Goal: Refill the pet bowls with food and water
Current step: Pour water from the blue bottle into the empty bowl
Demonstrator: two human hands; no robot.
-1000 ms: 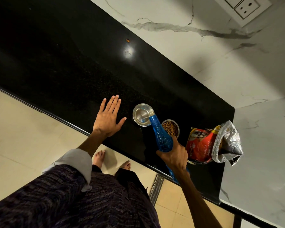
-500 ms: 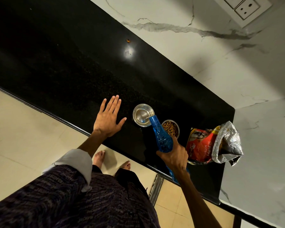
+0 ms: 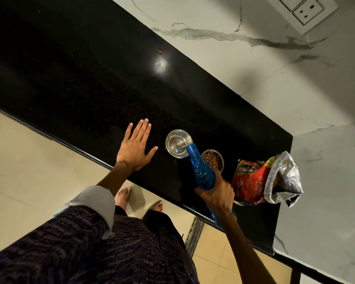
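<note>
Little has changed — the blue bottle [image 3: 201, 171] is still gripped tilted by the right hand [image 3: 216, 193] over the steel water bowl [image 3: 178, 143], left hand [image 3: 134, 148] spread flat on the counter [image 3: 90, 89] — filling judged unfinished, the kibble bowl [image 3: 212, 160] already full.

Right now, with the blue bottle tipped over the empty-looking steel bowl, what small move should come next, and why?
Probably keep the blue bottle tilted in the right hand, mouth over the steel bowl. That bowl looks barely filled, while the other bowl already holds kibble. The left hand lies flat on the counter.

Blue bottle [image 3: 201, 173], black counter [image 3: 90, 83], red-and-silver bag [image 3: 264, 179].
</note>
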